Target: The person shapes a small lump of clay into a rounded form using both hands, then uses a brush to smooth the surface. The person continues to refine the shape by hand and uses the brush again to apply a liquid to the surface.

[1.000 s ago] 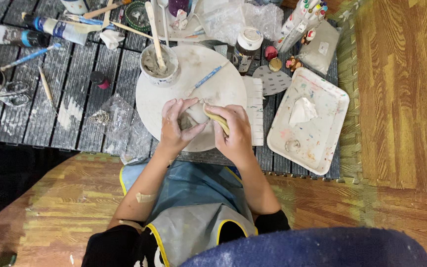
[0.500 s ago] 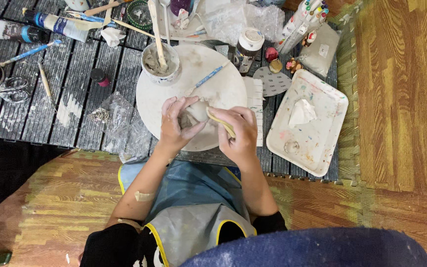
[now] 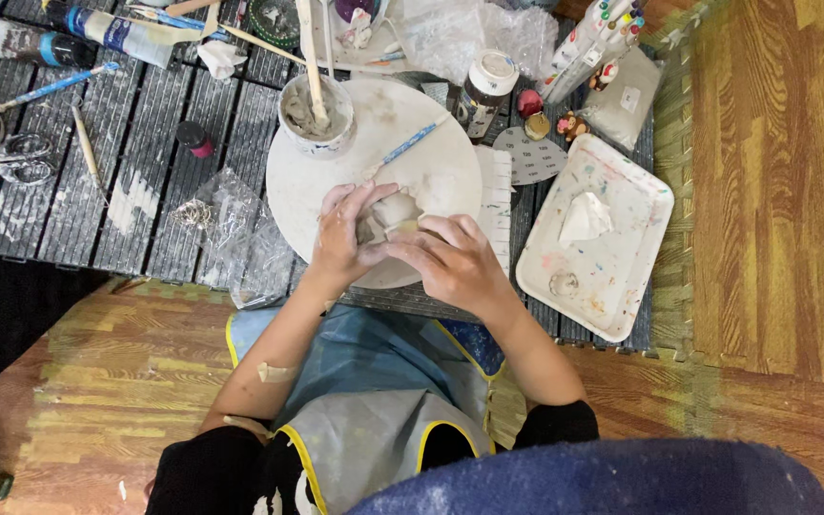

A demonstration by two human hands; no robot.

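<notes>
Working from the left, I see scissors (image 3: 13, 157) at the mat's edge, then a crumpled plastic bag (image 3: 231, 224) beside the round white board (image 3: 431, 167). My left hand (image 3: 347, 234) and right hand (image 3: 450, 262) close together around a pale clay lump (image 3: 391, 212) at the board's near rim. A clay-smeared cup (image 3: 315, 116) sits on the far rim; bare board lies between. Farther right, a white tray (image 3: 622, 277) lies well apart, wood floor beyond.
</notes>
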